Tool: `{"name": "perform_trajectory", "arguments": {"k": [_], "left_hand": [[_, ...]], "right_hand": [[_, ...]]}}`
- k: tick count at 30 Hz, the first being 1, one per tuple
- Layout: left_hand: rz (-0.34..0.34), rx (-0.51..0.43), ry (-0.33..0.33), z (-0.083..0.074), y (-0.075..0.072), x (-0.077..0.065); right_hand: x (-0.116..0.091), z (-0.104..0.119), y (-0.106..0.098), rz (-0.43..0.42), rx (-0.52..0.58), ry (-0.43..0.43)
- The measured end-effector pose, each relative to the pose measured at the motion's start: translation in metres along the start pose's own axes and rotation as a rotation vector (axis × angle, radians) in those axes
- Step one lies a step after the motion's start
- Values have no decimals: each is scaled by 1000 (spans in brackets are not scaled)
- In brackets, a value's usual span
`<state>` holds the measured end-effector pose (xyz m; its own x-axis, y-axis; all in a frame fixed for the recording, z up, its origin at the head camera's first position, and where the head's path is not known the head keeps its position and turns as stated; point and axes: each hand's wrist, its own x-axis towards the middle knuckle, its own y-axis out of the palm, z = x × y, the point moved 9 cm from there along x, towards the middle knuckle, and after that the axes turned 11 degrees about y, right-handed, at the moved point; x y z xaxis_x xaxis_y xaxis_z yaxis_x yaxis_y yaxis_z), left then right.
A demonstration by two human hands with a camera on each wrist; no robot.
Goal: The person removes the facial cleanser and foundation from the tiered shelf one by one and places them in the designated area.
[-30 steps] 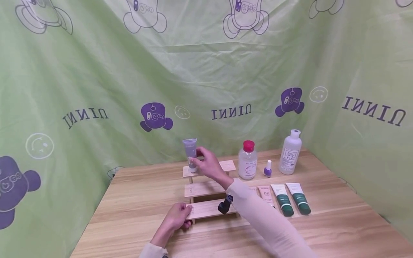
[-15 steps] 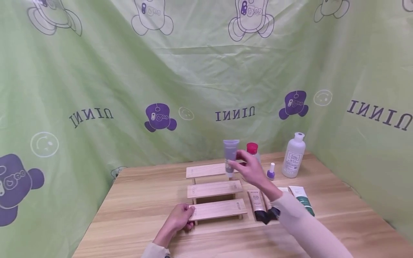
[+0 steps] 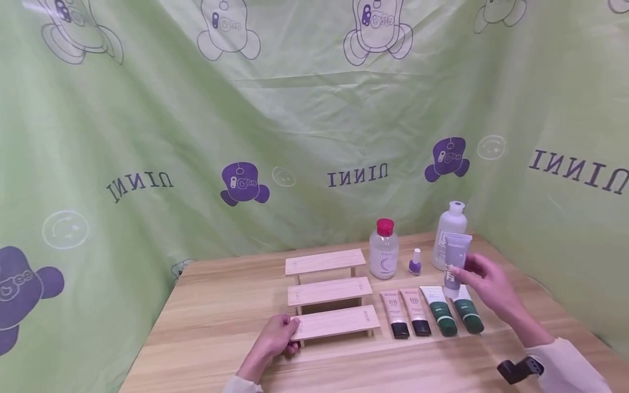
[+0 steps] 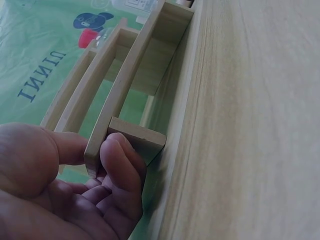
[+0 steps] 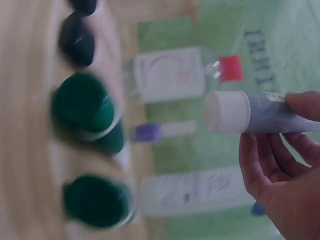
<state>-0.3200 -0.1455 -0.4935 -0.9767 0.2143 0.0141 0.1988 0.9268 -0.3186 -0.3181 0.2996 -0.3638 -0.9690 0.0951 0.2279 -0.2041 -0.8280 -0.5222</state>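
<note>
My right hand (image 3: 491, 284) pinches a grey-purple squeeze tube (image 3: 456, 262), held upright with its white cap (image 5: 227, 111) at the bottom. In the head view the tube overlaps a white-and-green tube (image 3: 469, 314) lying on the table and the white bottle behind. At the left end of a three-step wooden stand (image 3: 339, 322), my left hand (image 3: 276, 337) grips the lowest step, thumb on top and fingers curled underneath. The left wrist view shows that index finger (image 4: 120, 160) against the stand's small leg.
Two pink BB tubes (image 3: 394, 311) with black caps and another green tube (image 3: 439, 311) lie right of the stand. Behind them stand a red-capped clear bottle (image 3: 384, 254), a purple nail polish (image 3: 415, 263) and a white bottle (image 3: 449, 218). Green cloth (image 3: 295, 120) hangs around the table.
My right hand has carried the grey-purple tube from above the stand's top step to the right, over the green tubes. My left hand keeps its grip on the lowest step.
</note>
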Motion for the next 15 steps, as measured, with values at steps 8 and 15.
{"name": "perform_trajectory", "arguments": {"k": [8,15], "left_hand": [[8,-18,-3,3,0,0],[8,-7,-26,4,-2,1]], "right_hand": [[-3,-67,-12,75,-112,206],[-3,-86,-23,86,-159,272]]}}
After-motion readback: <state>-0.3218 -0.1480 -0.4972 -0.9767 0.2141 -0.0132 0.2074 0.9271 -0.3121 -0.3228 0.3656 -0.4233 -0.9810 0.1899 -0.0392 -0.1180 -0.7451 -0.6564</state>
